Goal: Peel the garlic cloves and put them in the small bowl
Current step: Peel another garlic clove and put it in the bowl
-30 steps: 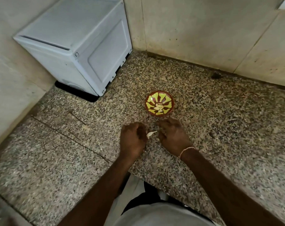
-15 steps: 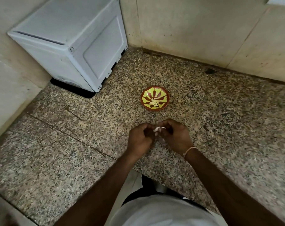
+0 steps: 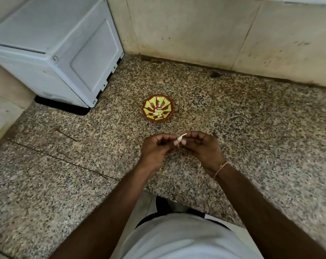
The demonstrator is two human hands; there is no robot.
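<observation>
Two hands meet over a speckled stone bench (image 3: pixel 251 128). The left hand (image 3: pixel 155 149) has its fingers curled in, and the right hand (image 3: pixel 201 146) does too. Between their fingertips they pinch one small white garlic clove (image 3: pixel 181 137), with a thin pale tip sticking up and to the right. The clove is held up in the air, just on the near side of the small bowl (image 3: pixel 157 107) and apart from it. The bowl is red-brown with yellow-green shapes painted inside, and a few pale peeled cloves (image 3: pixel 158 113) lie in its middle. Nothing stands between the hands and the bowl. A thin string band (image 3: pixel 221 168) goes round the right wrist. At the back left sits a big pale grey box (image 3: pixel 55 47) with a flat top, set at a slant on the bench near the corner. Beige wall tiles (image 3: pixel 195 28) with dark marks stand behind the bench. A thin crack runs across the stone on the left. No words can be read anywhere.
</observation>
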